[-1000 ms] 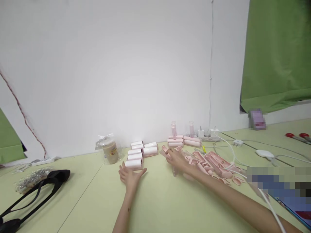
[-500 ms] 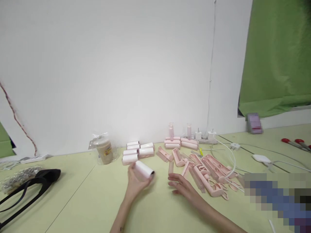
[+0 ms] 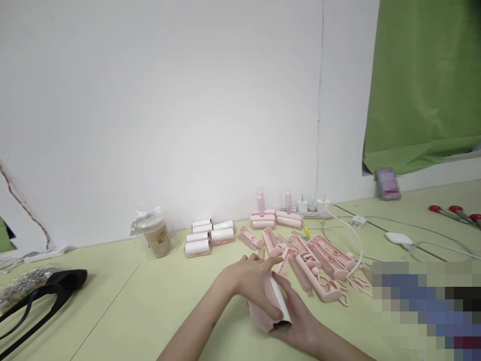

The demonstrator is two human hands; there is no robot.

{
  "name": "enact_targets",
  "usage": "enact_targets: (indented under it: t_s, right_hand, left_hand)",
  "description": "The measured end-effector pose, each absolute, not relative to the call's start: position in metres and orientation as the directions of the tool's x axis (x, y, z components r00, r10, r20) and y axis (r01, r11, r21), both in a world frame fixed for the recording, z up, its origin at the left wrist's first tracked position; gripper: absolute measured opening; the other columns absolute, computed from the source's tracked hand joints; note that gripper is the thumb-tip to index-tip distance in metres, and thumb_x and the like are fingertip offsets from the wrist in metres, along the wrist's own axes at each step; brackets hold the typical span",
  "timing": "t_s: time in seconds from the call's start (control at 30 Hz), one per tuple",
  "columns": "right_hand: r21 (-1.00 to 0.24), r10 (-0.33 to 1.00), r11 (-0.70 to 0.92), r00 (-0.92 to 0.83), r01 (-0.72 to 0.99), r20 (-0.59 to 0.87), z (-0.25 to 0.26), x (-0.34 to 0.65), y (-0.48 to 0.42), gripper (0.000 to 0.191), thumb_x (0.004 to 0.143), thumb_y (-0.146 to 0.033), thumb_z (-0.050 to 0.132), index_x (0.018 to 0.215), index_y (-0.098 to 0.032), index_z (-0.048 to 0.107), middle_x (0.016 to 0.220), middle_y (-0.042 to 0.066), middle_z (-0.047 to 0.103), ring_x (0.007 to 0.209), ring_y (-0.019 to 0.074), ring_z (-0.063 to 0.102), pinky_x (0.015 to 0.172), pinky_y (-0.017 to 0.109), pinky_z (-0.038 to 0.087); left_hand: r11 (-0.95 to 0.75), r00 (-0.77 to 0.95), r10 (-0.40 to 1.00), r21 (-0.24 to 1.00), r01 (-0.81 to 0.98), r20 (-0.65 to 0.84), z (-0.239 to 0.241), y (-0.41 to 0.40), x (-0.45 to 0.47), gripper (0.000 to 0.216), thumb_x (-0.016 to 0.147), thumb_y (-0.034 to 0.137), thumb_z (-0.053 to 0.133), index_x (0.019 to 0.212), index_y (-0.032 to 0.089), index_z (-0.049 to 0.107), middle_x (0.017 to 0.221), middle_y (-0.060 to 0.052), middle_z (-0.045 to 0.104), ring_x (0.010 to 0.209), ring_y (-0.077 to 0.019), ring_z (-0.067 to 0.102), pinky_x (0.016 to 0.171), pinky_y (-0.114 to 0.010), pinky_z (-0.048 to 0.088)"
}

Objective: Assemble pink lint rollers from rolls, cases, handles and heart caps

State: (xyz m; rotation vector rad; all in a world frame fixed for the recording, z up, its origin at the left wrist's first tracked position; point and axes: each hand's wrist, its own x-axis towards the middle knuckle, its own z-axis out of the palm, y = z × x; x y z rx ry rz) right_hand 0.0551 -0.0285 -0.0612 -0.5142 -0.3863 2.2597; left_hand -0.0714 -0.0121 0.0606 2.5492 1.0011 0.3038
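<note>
Both of my hands are closed around a white lint roll [image 3: 278,297] with a loose, see-through wrapper along its side. My left hand [image 3: 252,283] reaches across it from above, the thumb pressing near its dark open end. From the right and below, my right hand [image 3: 298,316] cups the same roll; part of its fingers is hidden. Just beyond the hands lie several loose pink plastic roller parts [image 3: 319,278], some of them trough-shaped. Further back, a stack of several white lint rolls [image 3: 198,247] rests near the wall.
A bagged cup [image 3: 157,238] stands at the back left. Black straps [image 3: 62,288] lie at the far left. Pink rollers [image 3: 263,220] sit by the wall, with a power strip, white chargers [image 3: 323,204] and cables to their right. Red-handled tools [image 3: 456,209] lie at the far right.
My left hand has carried the lint roll right and towards me, turning it. My right hand, empty and apart before, has closed on it too. The view has shifted slightly.
</note>
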Motion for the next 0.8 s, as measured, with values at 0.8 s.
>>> enact_targets:
  t_s: [0.8]
  right_hand:
    - [-0.260, 0.633, -0.773, -0.731, -0.579, -0.255, -0.060, 0.057, -0.035, 0.046, 0.074, -0.059, 0.048, 0.092, -0.018, 0.059, 0.072, 0.005, 0.062, 0.058, 0.0132, 0.059, 0.051, 0.022, 0.043]
  left_hand:
    - [-0.029, -0.296, 0.841, 0.585, 0.811, 0.453, -0.049, -0.014, -0.137, 0.036, 0.069, 0.036, 0.057, 0.103, 0.024, 0.051, 0.123, -0.009, 0.039, 0.116, -0.0307, 0.030, 0.097, -0.049, 0.020]
